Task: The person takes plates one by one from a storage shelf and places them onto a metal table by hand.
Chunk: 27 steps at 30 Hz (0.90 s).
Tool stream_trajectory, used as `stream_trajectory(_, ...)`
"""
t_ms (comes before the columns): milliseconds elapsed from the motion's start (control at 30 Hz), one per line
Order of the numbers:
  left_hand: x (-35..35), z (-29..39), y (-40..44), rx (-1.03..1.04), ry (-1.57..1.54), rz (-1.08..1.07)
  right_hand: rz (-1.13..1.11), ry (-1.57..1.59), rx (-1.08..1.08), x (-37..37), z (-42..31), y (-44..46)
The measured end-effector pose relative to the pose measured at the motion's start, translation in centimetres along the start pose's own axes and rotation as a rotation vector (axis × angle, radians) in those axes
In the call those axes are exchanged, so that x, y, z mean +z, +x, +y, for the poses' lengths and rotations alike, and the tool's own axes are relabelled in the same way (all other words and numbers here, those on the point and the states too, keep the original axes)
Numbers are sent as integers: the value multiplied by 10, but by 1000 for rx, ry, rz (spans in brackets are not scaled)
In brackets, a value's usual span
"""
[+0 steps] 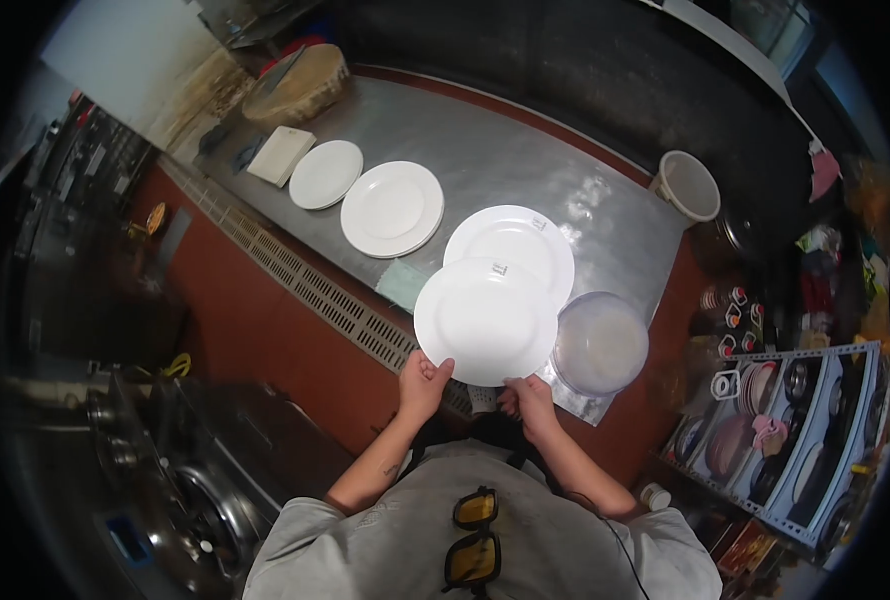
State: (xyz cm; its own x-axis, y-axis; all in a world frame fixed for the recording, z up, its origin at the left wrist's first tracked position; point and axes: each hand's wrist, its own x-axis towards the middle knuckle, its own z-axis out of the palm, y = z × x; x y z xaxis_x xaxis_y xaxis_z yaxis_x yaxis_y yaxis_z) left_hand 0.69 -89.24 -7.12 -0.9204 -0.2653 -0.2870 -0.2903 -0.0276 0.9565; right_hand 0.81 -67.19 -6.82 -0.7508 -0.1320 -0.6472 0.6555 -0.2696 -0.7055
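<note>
Both of my hands grip the near rim of a white plate (486, 325) with a small dark logo at its far edge. My left hand (426, 384) is closed on the plate's lower left rim. My right hand (532, 402) pinches the rim at the lower right. Behind and partly under the held plate in view lies another white plate (525, 232) with a similar logo. Right beside them is a round translucent tub (605, 345). A pale green cloth (405, 284) lies at the table's edge, left of the held plate.
A stack of white plates (393, 207), another white plate pile (326, 174) and a whitish rectangular block (282, 155) stand on the metal table (475, 130). A round chopping block (298, 84) is at the far left, a bucket (687, 187) at the right. A crockery rack (780, 440) stands lower right.
</note>
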Motion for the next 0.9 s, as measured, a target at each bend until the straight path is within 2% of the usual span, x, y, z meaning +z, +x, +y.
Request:
stream_trajectory(200, -5, -3, 41, 21, 256, -94, 60, 11, 22, 8, -8, 19)
stream_trajectory(533, -22, -4, 116, 103, 516, -338, 297, -125, 79, 28, -8, 58)
stream_trajectory(700, -25, -6, 144, 178, 594, -429, 450, -378, 29, 36, -5, 71)
stream_trajectory(767, -25, 0, 148, 204, 591, -462, 550, -520, -78, 36, 8, 77)
stream_trajectory(900, -22, 5, 161, 190, 597, -482, 658, -752, -168, 57, -17, 55)
